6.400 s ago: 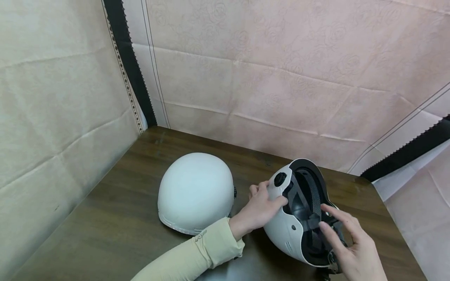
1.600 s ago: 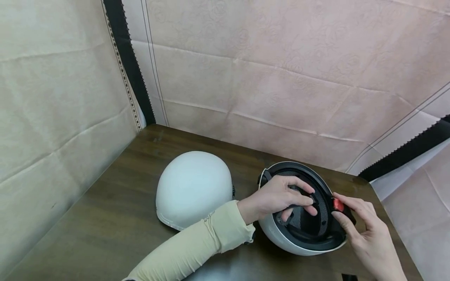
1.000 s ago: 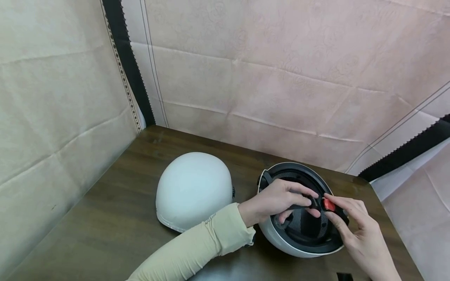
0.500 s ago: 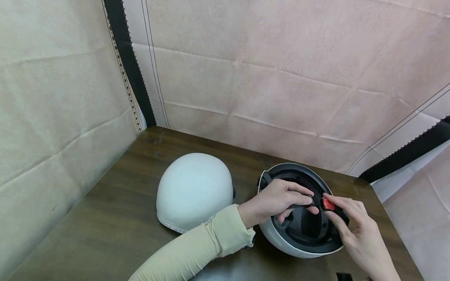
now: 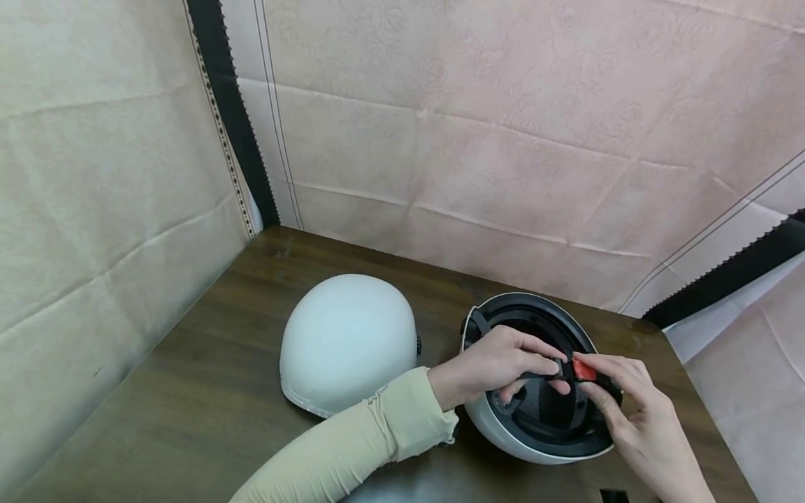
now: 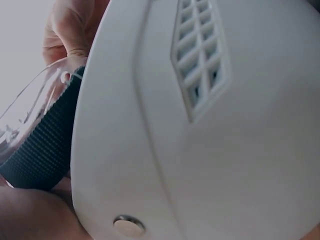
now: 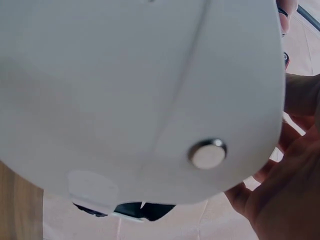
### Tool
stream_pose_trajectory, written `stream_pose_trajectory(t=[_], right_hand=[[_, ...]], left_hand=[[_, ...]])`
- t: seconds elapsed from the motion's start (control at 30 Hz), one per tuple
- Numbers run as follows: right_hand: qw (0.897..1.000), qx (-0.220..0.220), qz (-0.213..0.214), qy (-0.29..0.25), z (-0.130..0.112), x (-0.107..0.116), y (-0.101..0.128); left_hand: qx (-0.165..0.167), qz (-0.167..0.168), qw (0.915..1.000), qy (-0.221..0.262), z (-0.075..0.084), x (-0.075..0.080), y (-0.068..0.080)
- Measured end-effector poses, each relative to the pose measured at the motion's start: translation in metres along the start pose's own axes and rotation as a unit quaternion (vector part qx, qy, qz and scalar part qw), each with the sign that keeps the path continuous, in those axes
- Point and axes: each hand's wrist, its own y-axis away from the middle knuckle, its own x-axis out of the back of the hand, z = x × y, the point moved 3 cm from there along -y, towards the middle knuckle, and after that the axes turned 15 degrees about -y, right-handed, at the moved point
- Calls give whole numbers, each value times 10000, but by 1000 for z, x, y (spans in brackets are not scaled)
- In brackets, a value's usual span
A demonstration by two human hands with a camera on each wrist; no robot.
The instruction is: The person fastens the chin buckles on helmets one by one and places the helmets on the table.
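Note:
A white helmet (image 5: 534, 453) lies with its black-lined opening facing up in the head view, both hands above it. My left hand (image 5: 503, 360) pinches the black half of a chin-strap buckle (image 5: 562, 370). In my right hand (image 5: 648, 419), thumb and fingers grip the red half of the buckle (image 5: 584, 370). The two halves meet end to end; whether they are locked together I cannot tell. The left wrist view shows the white shell (image 6: 240, 155) and dark strap webbing (image 6: 50, 135). The right wrist view shows the shell (image 7: 135, 100) beside my right hand (image 7: 290, 190).
A second white helmet (image 5: 349, 342) sits dome-up to the left on the brown wooden table (image 5: 189, 398). Pale fabric (image 5: 472, 140) hangs behind and at the sides. A small black object (image 5: 613, 495) shows at the bottom edge.
Earlier the helmet lay tilted on its side; now its opening faces up. Both hands have since taken hold of the buckle halves, and the red half has moved left to the black one.

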Motion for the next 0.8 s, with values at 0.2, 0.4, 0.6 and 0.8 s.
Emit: stream_pose_trajectory(t=[0.2, 0.4, 0.6, 0.8], right_hand=[[9993, 344, -84, -113, 1, 0, 1], [9988, 439, -122, -174, -2, 1, 1], [9980, 497, -242, -309, -5, -2, -3], [9980, 422, -338, -337, -6, -5, -5]], left_hand=[[19, -106, 9999, 89, -1, -2, 0], [100, -111, 9999, 69, 1, -4, 1], [236, 74, 9992, -323, 3, -4, 0], [312, 235, 9971, -653, 0, -8, 0]])
